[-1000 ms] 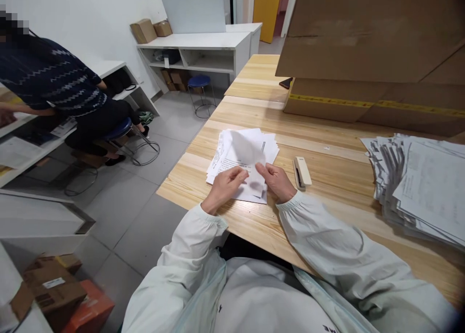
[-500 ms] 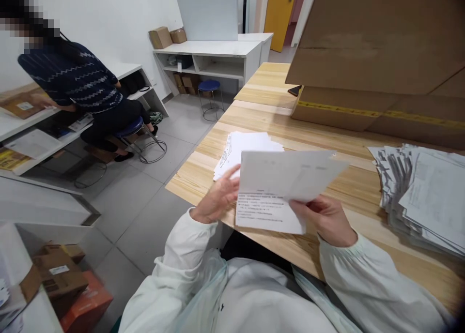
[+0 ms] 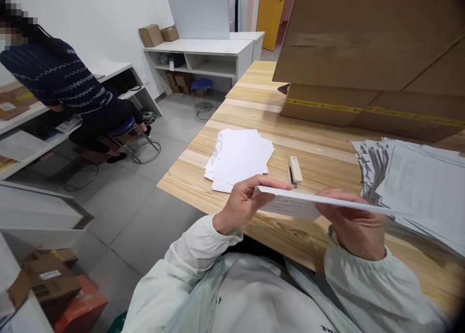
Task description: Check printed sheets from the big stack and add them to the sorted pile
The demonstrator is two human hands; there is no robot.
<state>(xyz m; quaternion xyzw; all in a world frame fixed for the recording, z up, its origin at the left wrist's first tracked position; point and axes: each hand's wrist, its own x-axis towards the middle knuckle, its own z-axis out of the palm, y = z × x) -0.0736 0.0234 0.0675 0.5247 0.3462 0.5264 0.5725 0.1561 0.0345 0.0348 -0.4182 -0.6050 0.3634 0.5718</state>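
Note:
A printed sheet of paper [image 3: 290, 206] is held above the near table edge, tilted so that I see it almost edge-on. My left hand [image 3: 245, 202] pinches its left end between thumb and fingers. Further right, my right hand [image 3: 358, 224] is closed on the sheet's middle and right part, with the fingers partly hidden behind it. Just beyond the paper lies a cream stapler [image 3: 296, 169] on the wooden table [image 3: 192, 178]. A loose pile of white sheets [image 3: 240, 154] rests to the left of the stapler.
A thick, uneven stack of papers [image 3: 417, 178] lies at the right. Behind it stands a large cardboard box [image 3: 363, 47], with a dark phone-like object [image 3: 284, 88] beside it. On the left, a person [image 3: 72, 81] sits on a blue stool. Boxes [image 3: 51, 277] fill the shelf at lower left.
The sheet has turned from facing me to nearly edge-on. My left hand has closed on its left end, and my right hand has moved right. The stapler has come into view.

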